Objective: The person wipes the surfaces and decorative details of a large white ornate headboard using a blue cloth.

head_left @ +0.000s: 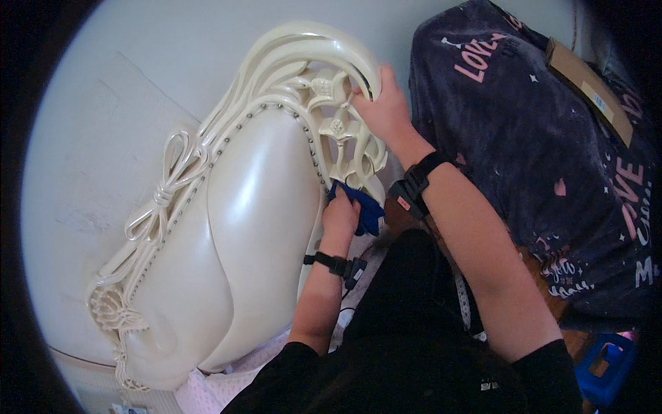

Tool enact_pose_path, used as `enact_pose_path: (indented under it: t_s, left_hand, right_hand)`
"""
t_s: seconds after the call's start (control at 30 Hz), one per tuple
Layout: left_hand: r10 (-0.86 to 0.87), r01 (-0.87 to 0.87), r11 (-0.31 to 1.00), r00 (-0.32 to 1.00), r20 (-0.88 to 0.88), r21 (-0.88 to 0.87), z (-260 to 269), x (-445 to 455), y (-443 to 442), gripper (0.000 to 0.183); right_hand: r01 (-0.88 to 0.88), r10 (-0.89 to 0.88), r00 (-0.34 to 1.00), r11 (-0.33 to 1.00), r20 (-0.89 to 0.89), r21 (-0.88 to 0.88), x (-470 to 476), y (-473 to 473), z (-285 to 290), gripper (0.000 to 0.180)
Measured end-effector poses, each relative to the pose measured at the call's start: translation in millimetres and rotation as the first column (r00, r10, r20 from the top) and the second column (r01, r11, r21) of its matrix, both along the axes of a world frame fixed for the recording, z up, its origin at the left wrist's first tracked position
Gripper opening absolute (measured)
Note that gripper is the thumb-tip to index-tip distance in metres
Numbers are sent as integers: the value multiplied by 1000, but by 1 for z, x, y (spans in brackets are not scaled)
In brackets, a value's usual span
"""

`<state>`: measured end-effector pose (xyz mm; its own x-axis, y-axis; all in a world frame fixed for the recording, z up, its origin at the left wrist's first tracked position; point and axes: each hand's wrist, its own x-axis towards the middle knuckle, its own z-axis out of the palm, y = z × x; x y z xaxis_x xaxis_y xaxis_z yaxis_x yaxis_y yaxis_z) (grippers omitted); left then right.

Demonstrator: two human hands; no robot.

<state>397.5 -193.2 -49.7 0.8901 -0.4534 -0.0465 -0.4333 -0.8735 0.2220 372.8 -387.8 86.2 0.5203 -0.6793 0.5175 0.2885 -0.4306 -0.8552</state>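
A pearl-white carved headboard (pixel 261 176) leans in front of me, with padded glossy panels, a row of metal studs and a carved bow on its left edge. My left hand (pixel 341 215) grips a dark blue cloth (pixel 367 209) against the lower part of the openwork carving on the right side. Higher up, my right hand (pixel 385 111) is closed around the curled end of the frame's top scroll (pixel 370 67). Part of the carving behind the cloth is hidden.
To the right, a dark grey printed blanket (pixel 465 114) covers something bulky, with a piece of cardboard (pixel 589 93) bearing a label on it. A blue plastic bin (pixel 602 380) sits at lower right. Pink patterned bedding (pixel 199 396) lies below the headboard. The pale wall (pixel 103 165) has scuffs.
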Motion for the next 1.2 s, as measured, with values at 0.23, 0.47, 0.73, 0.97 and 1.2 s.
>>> enact_pose_path:
  t_s: [0.23, 0.47, 0.73, 0.97, 1.2]
  left_hand:
    - [-18, 31, 991, 995, 98, -128, -16, -15, 15, 68]
    - [-4, 7, 996, 999, 35, -91, -12, 6, -3, 73]
    - [3, 9, 979, 998, 59, -203, -11, 0, 0, 57]
    - [-26, 80, 915, 990, 140, -395, -41, -12, 17, 46]
    - [-60, 148, 680, 987, 146, -718, -56, -19, 28, 45]
  right_hand:
    - [-57, 58, 998, 997, -27, 52, -4, 1, 2, 35]
    - [-79, 79, 995, 997, -58, 0, 4, -4, -4, 56]
    - [-67, 67, 997, 998, -34, 20, 3, -3, -1, 57]
    - [-96, 96, 995, 995, -22, 28, 3, -6, -4, 55]
    - [-40, 41, 998, 999, -37, 28, -1, 0, 0, 46]
